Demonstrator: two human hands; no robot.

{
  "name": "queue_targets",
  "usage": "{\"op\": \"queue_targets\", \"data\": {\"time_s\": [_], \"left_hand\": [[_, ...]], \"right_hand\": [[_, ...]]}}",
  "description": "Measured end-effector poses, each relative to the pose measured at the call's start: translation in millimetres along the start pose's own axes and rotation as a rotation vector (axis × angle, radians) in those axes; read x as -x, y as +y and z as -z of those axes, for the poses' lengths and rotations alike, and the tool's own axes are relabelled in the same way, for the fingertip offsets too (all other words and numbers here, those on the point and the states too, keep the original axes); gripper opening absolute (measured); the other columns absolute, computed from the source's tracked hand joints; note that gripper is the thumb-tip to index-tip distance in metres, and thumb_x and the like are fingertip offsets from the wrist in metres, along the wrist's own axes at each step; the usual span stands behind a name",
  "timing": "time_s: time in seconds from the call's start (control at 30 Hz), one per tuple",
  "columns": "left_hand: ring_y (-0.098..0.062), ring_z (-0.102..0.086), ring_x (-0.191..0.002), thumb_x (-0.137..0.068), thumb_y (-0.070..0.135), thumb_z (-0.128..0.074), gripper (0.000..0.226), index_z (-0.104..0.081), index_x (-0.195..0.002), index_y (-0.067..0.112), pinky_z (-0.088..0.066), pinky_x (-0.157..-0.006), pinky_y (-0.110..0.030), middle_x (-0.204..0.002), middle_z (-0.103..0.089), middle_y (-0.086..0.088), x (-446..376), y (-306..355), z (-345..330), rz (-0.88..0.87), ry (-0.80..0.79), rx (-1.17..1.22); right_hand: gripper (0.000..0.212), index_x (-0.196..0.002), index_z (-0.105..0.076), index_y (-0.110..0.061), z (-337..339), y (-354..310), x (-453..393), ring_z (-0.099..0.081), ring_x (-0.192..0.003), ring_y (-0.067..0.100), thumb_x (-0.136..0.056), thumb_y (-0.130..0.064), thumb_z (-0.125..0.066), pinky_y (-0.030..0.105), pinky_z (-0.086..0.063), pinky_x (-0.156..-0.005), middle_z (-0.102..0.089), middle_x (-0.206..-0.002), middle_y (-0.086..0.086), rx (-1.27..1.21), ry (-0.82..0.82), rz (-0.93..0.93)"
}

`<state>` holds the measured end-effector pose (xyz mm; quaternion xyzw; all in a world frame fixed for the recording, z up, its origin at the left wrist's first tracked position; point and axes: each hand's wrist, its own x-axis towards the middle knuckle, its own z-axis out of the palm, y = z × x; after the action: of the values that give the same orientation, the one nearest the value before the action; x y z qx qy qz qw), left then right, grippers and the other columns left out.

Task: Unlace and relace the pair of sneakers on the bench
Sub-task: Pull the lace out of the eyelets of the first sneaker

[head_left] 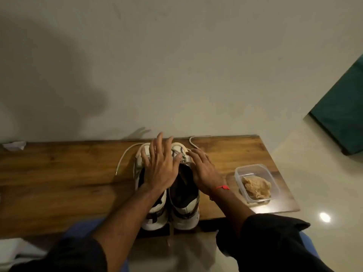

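While both sneakers stand side by side near the middle of the wooden surface [59, 173], toes to the wall, a loose lace [125, 154] curls off to their left, so the left sneaker [155, 214] looks unlaced already. The left hand [159, 169] hovers over it, fingers [155, 146] spread wide and holding nothing. The right hand [204, 173] lies on the right sneaker [184, 209], fingers slightly parted over its laces, with no clear grip. Another lace end [193, 143] lies just past the toes. Next probably comes pinching a lace and drawing it through the eyelets. A plastic tub [253, 182] sits further right.
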<state>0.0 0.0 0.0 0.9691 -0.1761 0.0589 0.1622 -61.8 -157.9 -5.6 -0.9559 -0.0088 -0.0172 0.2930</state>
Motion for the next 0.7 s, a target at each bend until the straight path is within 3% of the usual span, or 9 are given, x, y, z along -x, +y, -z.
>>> {"op": "queue_targets", "data": {"time_s": [0.1,0.2,0.3,0.43,0.53,0.63,0.7], "left_hand": [[-0.031,-0.026,-0.149,-0.099,0.063,-0.018,0.067,-0.027,-0.155,0.028,-0.016,-0.118,-0.064,-0.167,-0.012,-0.007,-2,2,-12,-0.009,-0.072,-0.009],[-0.031,-0.025,-0.149,-0.103,0.055,-0.028,0.057,-0.027,-0.154,0.029,-0.013,-0.118,-0.063,-0.168,-0.008,-0.006,-11,-3,-23,-0.018,-0.109,-0.018],[-0.028,-0.032,-0.144,-0.106,0.044,-0.037,0.047,-0.033,-0.151,0.030,-0.019,-0.117,-0.059,-0.165,-0.015,-0.005,-20,-3,-24,-0.021,-0.107,0.042],[-0.024,-0.038,-0.138,-0.106,0.028,-0.045,0.040,-0.043,-0.146,0.031,-0.030,-0.112,-0.049,-0.157,-0.033,0.000,-16,-8,-21,-0.052,-0.072,0.094],[-0.017,-0.045,-0.125,-0.105,0.027,-0.047,0.030,-0.054,-0.134,0.033,-0.030,-0.102,-0.037,-0.137,-0.052,0.007,-11,-17,-17,-0.069,-0.046,0.088],[-0.013,-0.052,-0.104,-0.101,0.034,-0.053,0.012,-0.060,-0.111,0.033,-0.025,-0.090,-0.032,-0.104,-0.058,0.013,-6,-21,-11,-0.066,-0.028,0.087],[-0.007,-0.056,-0.085,-0.099,0.035,-0.057,0.004,-0.058,-0.101,0.031,-0.038,-0.084,-0.029,-0.086,-0.057,0.016,-3,-16,-4,-0.088,-0.045,0.141]], "right_hand": [[0.050,-0.144,-0.040,-0.024,-9,16,-8,-0.029,-0.143,0.026,-0.099,-0.040,-0.025,0.047,-0.034,-0.115,-0.034,-0.155,0.002,-0.038,0.020,0.008],[0.041,-0.144,-0.039,-0.026,-12,22,-15,-0.043,-0.133,0.026,-0.103,-0.026,-0.038,0.046,-0.047,-0.104,-0.039,-0.150,0.002,-0.074,-0.062,-0.034],[0.041,-0.143,-0.041,-0.027,-3,22,-25,-0.049,-0.124,0.023,-0.103,-0.034,-0.043,0.041,-0.050,-0.099,-0.043,-0.141,0.006,-0.070,-0.134,-0.120],[0.048,-0.136,-0.047,-0.026,15,22,-30,-0.056,-0.103,0.016,-0.096,-0.053,-0.051,0.024,-0.046,-0.075,-0.054,-0.126,0.005,-0.074,-0.230,-0.201],[0.054,-0.137,-0.043,-0.026,26,18,-28,-0.057,-0.096,0.014,-0.092,-0.050,-0.061,0.019,-0.044,-0.066,-0.059,-0.121,0.007,-0.119,-0.384,-0.236],[0.052,-0.139,-0.038,-0.024,27,14,-27,-0.066,-0.083,0.017,-0.094,-0.028,-0.064,0.026,-0.057,-0.063,-0.059,-0.123,0.013,-0.225,-0.465,-0.262],[0.048,-0.138,-0.039,-0.022,25,14,-27,-0.068,-0.077,0.018,-0.095,-0.019,-0.061,0.027,-0.059,-0.058,-0.058,-0.120,0.014,-0.294,-0.426,-0.284]]}}
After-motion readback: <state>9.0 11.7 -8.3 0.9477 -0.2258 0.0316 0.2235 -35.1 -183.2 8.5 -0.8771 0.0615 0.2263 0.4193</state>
